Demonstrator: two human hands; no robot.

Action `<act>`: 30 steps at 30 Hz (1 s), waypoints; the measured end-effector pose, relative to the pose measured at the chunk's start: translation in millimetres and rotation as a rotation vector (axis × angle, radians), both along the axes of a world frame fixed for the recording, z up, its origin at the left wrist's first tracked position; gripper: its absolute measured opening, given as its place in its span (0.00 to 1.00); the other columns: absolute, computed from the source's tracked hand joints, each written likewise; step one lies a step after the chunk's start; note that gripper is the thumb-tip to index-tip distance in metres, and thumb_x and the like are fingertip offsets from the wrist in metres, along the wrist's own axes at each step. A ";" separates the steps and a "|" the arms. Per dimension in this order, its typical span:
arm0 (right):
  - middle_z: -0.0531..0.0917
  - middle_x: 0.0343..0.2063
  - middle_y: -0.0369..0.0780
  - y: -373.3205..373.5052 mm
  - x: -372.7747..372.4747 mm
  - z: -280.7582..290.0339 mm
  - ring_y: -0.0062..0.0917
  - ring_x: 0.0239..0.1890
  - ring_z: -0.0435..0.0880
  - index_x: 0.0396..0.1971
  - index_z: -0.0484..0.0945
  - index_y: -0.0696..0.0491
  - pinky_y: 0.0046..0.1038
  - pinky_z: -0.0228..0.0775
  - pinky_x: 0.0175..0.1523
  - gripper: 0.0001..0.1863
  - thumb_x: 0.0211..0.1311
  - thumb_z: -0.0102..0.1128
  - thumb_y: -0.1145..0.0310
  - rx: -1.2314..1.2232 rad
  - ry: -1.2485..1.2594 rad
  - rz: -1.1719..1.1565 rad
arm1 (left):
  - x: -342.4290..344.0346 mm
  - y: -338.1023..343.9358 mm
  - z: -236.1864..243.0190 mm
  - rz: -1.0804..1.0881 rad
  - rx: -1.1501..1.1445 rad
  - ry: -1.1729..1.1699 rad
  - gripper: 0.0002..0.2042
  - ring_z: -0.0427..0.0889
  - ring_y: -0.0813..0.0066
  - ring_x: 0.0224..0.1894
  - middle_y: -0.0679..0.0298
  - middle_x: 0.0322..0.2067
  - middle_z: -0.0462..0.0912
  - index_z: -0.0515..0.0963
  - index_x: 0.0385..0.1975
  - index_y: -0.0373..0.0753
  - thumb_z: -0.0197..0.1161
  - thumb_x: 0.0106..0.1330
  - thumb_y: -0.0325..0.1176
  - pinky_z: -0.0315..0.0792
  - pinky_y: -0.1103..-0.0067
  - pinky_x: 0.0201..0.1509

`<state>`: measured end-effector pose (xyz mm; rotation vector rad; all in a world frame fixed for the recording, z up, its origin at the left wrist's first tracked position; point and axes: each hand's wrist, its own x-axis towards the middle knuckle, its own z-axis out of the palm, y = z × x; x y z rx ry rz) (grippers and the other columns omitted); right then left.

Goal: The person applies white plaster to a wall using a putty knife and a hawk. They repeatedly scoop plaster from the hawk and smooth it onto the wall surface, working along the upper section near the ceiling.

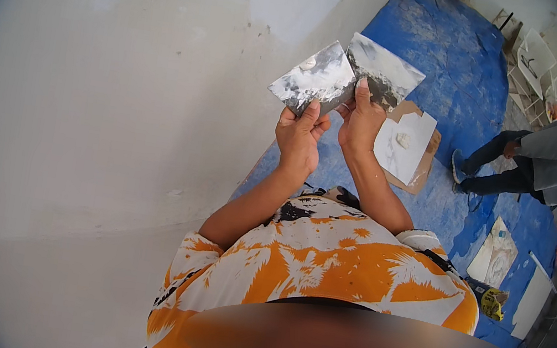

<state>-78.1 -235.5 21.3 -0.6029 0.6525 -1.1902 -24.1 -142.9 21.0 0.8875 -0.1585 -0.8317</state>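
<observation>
My left hand is closed around the lower edge of a flat metal blade smeared with white putty, thumb pressed up its face, and my right hand grips a second smeared blade, forefinger along its face. Both blades are raised in front of the pale wall, touching where their edges meet. Below them on the blue tarp lies cardboard carrying a white board with a putty lump, and another person crouches well apart to my right.
</observation>
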 end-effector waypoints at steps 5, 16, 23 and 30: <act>0.82 0.31 0.41 -13.5 10.6 -12.3 0.24 0.28 0.82 0.33 0.77 0.61 0.25 0.78 0.31 0.09 0.65 0.60 0.69 0.029 -0.037 -0.128 | 22.9 25.3 -7.2 -0.513 -0.357 0.365 0.25 0.77 0.69 0.50 0.59 0.51 0.74 0.70 0.53 0.40 0.65 0.63 0.49 0.75 0.72 0.53; 0.82 0.33 0.40 -52.2 -3.9 -69.3 0.27 0.31 0.83 0.38 0.76 0.60 0.29 0.80 0.32 0.07 0.65 0.58 0.72 0.139 -0.066 -0.240 | 91.5 55.0 -58.0 -0.572 -0.553 0.595 0.10 0.76 0.72 0.46 0.65 0.42 0.74 0.76 0.35 0.40 0.59 0.67 0.40 0.77 0.77 0.50; 0.81 0.30 0.36 -57.8 -2.1 -82.8 0.23 0.27 0.81 0.36 0.77 0.56 0.26 0.73 0.27 0.04 0.65 0.59 0.71 0.272 0.017 -0.238 | 126.7 53.4 -34.7 -0.380 -0.325 0.528 0.13 0.72 0.82 0.24 0.72 0.22 0.72 0.72 0.28 0.44 0.54 0.70 0.46 0.72 0.84 0.28; 0.81 0.30 0.36 -57.6 -3.3 -82.4 0.23 0.30 0.81 0.38 0.76 0.56 0.27 0.74 0.29 0.05 0.65 0.59 0.71 0.308 0.025 -0.230 | 157.7 56.8 -16.3 -0.690 -0.404 0.334 0.24 0.67 0.80 0.18 0.73 0.16 0.67 0.70 0.24 0.46 0.44 0.70 0.60 0.61 0.84 0.20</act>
